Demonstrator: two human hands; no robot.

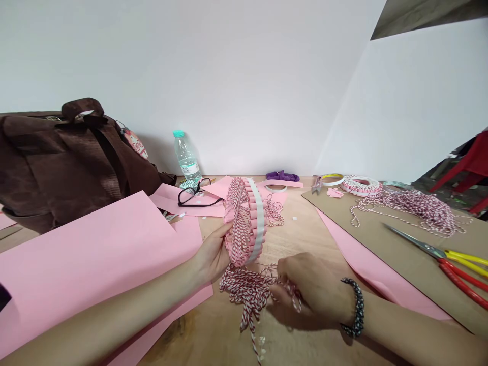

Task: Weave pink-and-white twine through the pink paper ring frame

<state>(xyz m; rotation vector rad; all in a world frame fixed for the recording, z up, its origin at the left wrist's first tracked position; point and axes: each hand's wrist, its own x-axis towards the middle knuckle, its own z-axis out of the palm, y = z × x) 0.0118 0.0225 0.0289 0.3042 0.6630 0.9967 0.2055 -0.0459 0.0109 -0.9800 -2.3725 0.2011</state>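
Observation:
My left hand (216,252) grips a round pink basket (257,218) by its near left side. Short pink paper rolls form its wall, a white band runs around them, and red-and-white string crosses its face. The basket is tilted on edge above the table. Below it lies a loose heap of red-and-white string (247,288). My right hand (305,284), with a dark beaded bracelet on the wrist, is closed around part of this string, just right of the heap. Some of its fingertips are hidden.
Pink paper sheets (114,254) and a brown bag (64,168) lie left. Behind are a water bottle (186,155), black glasses (198,195) and a purple item (282,176). On a brown board (366,244) at right are red-and-yellow scissors (438,252), more string (427,211) and a second woven ring (361,186).

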